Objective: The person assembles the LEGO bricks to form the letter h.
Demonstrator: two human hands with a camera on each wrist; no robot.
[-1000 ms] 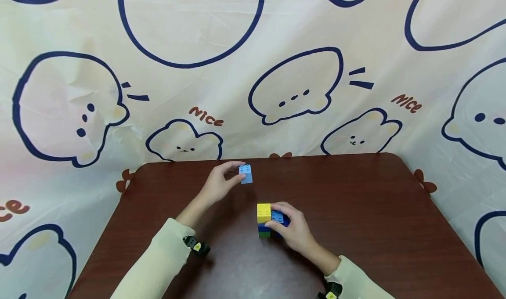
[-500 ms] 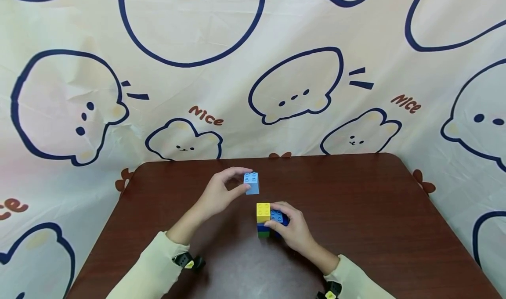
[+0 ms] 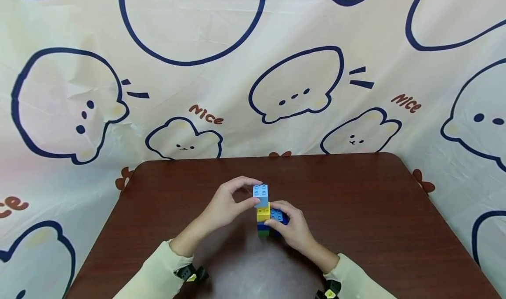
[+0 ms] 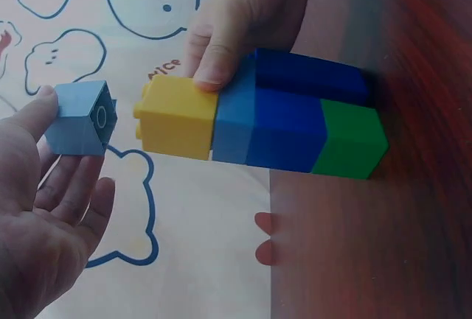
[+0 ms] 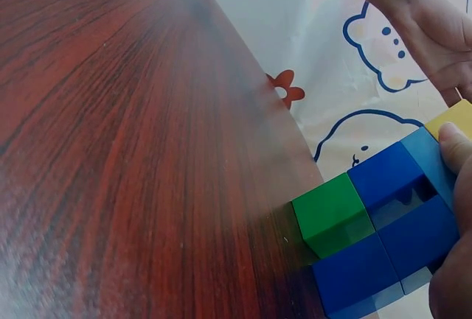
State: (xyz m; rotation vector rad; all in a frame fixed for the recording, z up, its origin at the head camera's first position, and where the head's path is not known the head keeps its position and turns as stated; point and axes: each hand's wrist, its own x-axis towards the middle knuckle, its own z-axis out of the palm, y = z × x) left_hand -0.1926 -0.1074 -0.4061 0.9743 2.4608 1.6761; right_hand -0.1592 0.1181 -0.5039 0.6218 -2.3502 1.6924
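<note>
My left hand [image 3: 229, 204] pinches a light blue toy building brick [image 3: 260, 190] between thumb and fingers, with its studs up. In the left wrist view this brick hangs just off the studded top of a yellow brick [image 4: 177, 120], a gap between them. Below the yellow one, the stack runs through a medium blue brick [image 4: 233, 133] and a dark blue brick [image 4: 286, 129] to a green brick [image 4: 352, 138] at the bottom. More dark blue bricks [image 5: 358, 278] stand alongside. My right hand [image 3: 294, 229] grips the stack near the yellow and medium blue bricks, hiding part of its right side.
The stack stands upright on a brown wooden table [image 3: 356, 202]. Behind the table hangs a pale cloth [image 3: 292, 27] with cartoon outlines, meeting its far edge. Each wrist carries a small black camera mount [image 3: 191, 273].
My left hand has brought the light blue brick right and toward me, from beyond the stack to over the yellow brick. The right hand and stack have stayed in place.
</note>
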